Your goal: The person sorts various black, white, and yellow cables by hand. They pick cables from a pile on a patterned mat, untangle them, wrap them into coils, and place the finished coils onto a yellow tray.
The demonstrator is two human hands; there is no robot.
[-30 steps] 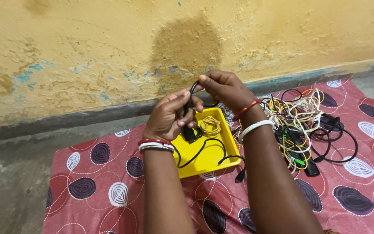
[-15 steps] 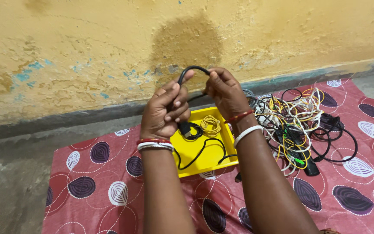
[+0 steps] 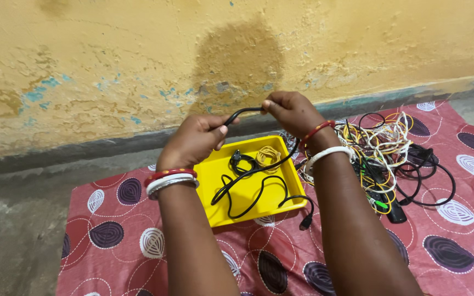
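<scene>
Barely begun, judging by the layout: only one black cable in hand, none of it wound yet. Most of the work left, with a big tangle of white, yellow and black wires lying untouched on the red cloth, well off to the outer side of the right fingers.

Left hand closed around the cable, thumb pressed on top, other fingers curled under. Right hand pinching the same cable between thumb and fingertips, other fingers folded in. A short arched stretch of cable spanning the small gap between the two sets of fingers, held up in the air.

Below the fingers, the rest of the cable dropping into the yellow tray, looping loosely across its floor, then trailing over the near right edge, with the plug on the cloth just outside. A small black coil lying in the tray straight under the fingers; cannot tell whether part of the held cable or separate. Beside it, a bunch of tan rubber bands, under the right fingers.

Cable itself: thin, black, round, flexible, smooth-jacketed, slack in wide curves, no knots visible. Likely easy to bend and coil.

Beyond the fingers, a stained yellow wall.
</scene>
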